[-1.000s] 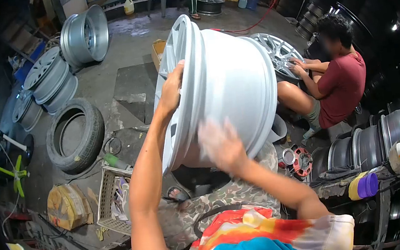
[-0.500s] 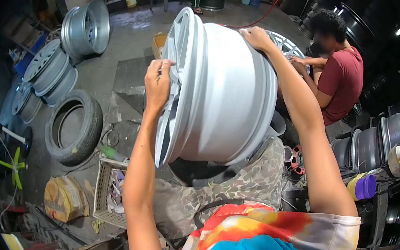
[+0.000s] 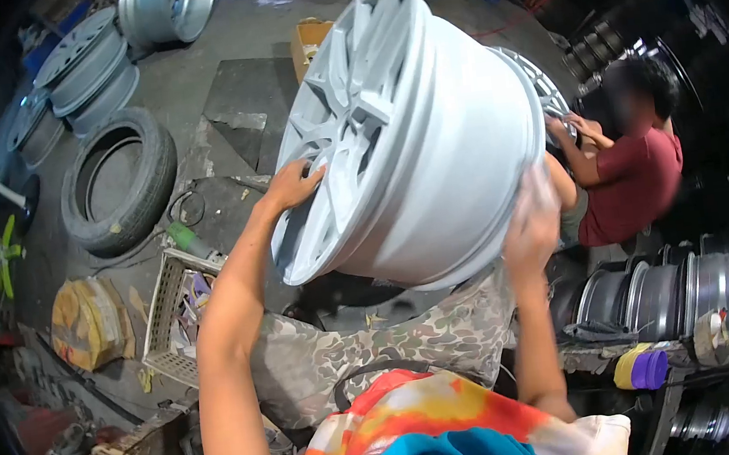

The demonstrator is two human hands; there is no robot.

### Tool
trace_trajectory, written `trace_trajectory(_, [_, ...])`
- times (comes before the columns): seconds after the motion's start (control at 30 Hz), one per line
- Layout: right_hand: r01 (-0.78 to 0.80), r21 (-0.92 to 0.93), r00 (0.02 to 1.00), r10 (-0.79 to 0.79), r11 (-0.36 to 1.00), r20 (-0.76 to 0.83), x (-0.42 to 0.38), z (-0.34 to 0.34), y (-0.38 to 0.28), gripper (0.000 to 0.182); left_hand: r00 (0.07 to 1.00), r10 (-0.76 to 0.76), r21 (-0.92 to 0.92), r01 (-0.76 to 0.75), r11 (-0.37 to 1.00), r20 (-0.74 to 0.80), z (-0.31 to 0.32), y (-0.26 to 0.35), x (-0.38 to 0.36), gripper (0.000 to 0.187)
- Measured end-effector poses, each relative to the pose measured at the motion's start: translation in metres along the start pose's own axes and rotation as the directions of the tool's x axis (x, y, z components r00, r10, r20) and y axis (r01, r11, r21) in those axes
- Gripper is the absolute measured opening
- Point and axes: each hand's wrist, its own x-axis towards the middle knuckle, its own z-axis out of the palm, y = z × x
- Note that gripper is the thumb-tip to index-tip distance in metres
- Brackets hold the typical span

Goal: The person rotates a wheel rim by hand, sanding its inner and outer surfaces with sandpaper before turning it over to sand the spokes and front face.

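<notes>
A large silver-grey alloy wheel rim (image 3: pixel 463 146) stands tilted in front of me, its spoked face turned to the left. My left hand (image 3: pixel 296 184) grips that face at the lower spokes, fingers over a spoke. Blurred by motion, my right hand (image 3: pixel 533 223) is beside the back edge of the rim, low on the right. Its fingers are too smeared to make out. Beneath the rim, camouflage cloth (image 3: pixel 376 342) covers my legs.
To the right a person in a dark red shirt (image 3: pixel 639 172) handles another spoked rim (image 3: pixel 536 85). A tire (image 3: pixel 120 182) lies at left, with stacked rims (image 3: pixel 85 61) beyond it. A plastic crate (image 3: pixel 157 329) sits near my left arm. More rims (image 3: pixel 647 295) line the right side.
The wheel rim has turned so more of its spoked face shows. My right hand has come down from its top edge to the lower right side; my left hand sits lower on the spokes.
</notes>
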Motion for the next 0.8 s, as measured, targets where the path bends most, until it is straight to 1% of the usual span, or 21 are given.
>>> trace_trajectory(0.07, [0.078,0.027,0.996,-0.079,0.997,0.04,0.083,0.024,0.037,0.035,0.999,-0.012,0.009,0.012,1.0,-0.05,0.001,-0.002,-0.004,0.079])
trace_trajectory(0.1, [-0.035,0.103,0.982,0.016,0.994,0.187,0.122,0.048,0.072,0.036,0.993,-0.021,-0.021,0.018,1.0,-0.114,0.002,-0.001,-0.007,0.083])
trace_trajectory(0.13, [-0.152,0.158,0.935,0.09,0.976,0.343,0.155,0.078,0.108,0.039,0.983,-0.037,-0.051,0.028,0.998,-0.182,0.003,-0.001,-0.011,0.086])
trace_trajectory(0.2, [-0.359,0.265,0.846,0.193,0.895,0.496,0.2,0.139,0.156,0.046,0.98,-0.083,-0.05,0.075,0.996,-0.182,0.005,-0.011,-0.006,0.078])
trace_trajectory(0.23, [-0.414,0.339,0.825,0.191,0.845,0.532,0.209,0.144,0.156,0.047,0.998,-0.06,-0.052,0.061,0.997,0.024,-0.01,-0.009,-0.004,0.091])
trace_trajectory(0.27, [-0.475,0.401,0.8,0.195,0.784,0.567,0.21,0.136,0.139,0.049,0.997,-0.078,-0.056,0.078,0.995,0.012,-0.013,-0.015,-0.003,0.091])
trace_trajectory(0.3, [-0.483,0.425,0.809,0.205,0.766,0.551,0.201,0.122,0.126,0.051,0.984,-0.131,-0.068,0.14,0.988,0.121,-0.014,-0.019,-0.001,0.096])
trace_trajectory(0.33, [-0.409,0.412,0.849,0.175,0.814,0.498,0.189,0.105,0.115,0.051,0.956,-0.175,-0.074,0.197,0.978,0.234,-0.011,-0.024,0.002,0.102])
trace_trajectory(0.37, [-0.337,0.217,0.85,0.198,0.916,0.488,0.172,0.088,0.112,0.05,0.945,-0.17,-0.046,0.19,0.981,0.28,-0.007,-0.03,0.006,0.109])
trace_trajectory(0.4, [-0.301,0.302,0.899,0.163,0.904,0.407,0.14,0.067,0.089,0.048,0.942,-0.169,-0.049,0.191,0.98,0.288,0.0,-0.037,0.009,0.109])
trace_trajectory(0.43, [-0.241,0.396,0.953,0.139,0.886,0.269,0.102,0.049,0.06,0.048,0.946,-0.197,-0.105,0.23,0.968,0.256,0.008,-0.042,0.009,0.108])
trace_trajectory(0.47, [-0.377,0.385,0.917,0.28,0.842,0.285,0.067,0.021,0.009,0.048,0.947,-0.227,-0.159,0.266,0.951,0.228,0.015,-0.045,0.009,0.108])
trace_trajectory(0.5, [-0.348,0.46,0.937,0.297,0.817,0.182,0.023,0.017,-0.011,0.048,0.945,-0.222,-0.157,0.264,0.952,0.241,0.017,-0.044,0.007,0.108])
trace_trajectory(0.53, [-0.436,0.452,0.896,0.422,0.778,0.139,-0.024,0.013,-0.033,0.048,0.946,-0.225,-0.189,0.271,0.944,0.234,0.017,-0.04,0.003,0.101])
trace_trajectory(0.57, [-0.445,0.359,0.894,0.427,0.821,0.134,-0.07,0.011,-0.049,0.048,0.947,-0.227,-0.217,0.276,0.936,0.226,0.017,-0.038,0.003,0.095])
trace_trajectory(0.6, [-0.517,0.377,0.855,0.485,0.769,0.184,-0.112,0.018,-0.065,0.049,0.947,-0.216,-0.207,0.267,0.941,0.239,0.025,-0.044,0.008,0.095])
trace_trajectory(0.63, [-0.588,0.39,0.807,0.543,0.709,0.231,-0.14,0.023,-0.076,0.05,0.945,-0.236,-0.261,0.292,0.92,0.225,0.04,-0.055,0.016,0.09])
trace_trajectory(0.67, [-0.598,0.385,0.799,0.562,0.703,0.215,-0.147,0.027,-0.078,0.05,0.944,-0.255,-0.316,0.312,0.896,0.208,0.042,-0.051,0.018,0.084])
trace_trajectory(0.73, [-0.546,0.503,0.819,0.552,0.67,0.154,-0.146,0.04,-0.079,0.052,0.954,-0.229,-0.343,0.284,0.896,0.191,0.045,-0.055,0.023,0.079])
trace_trajectory(0.77, [-0.528,0.453,0.836,0.534,0.719,0.127,-0.139,0.041,-0.079,0.051,0.947,-0.254,-0.344,0.31,0.886,0.197,0.059,-0.07,0.031,0.078])
trace_trajectory(0.8, [-0.522,0.465,0.837,0.534,0.715,0.119,-0.133,0.041,-0.079,0.051,0.939,-0.28,-0.348,0.335,0.876,0.198,0.063,-0.078,0.035,0.077])
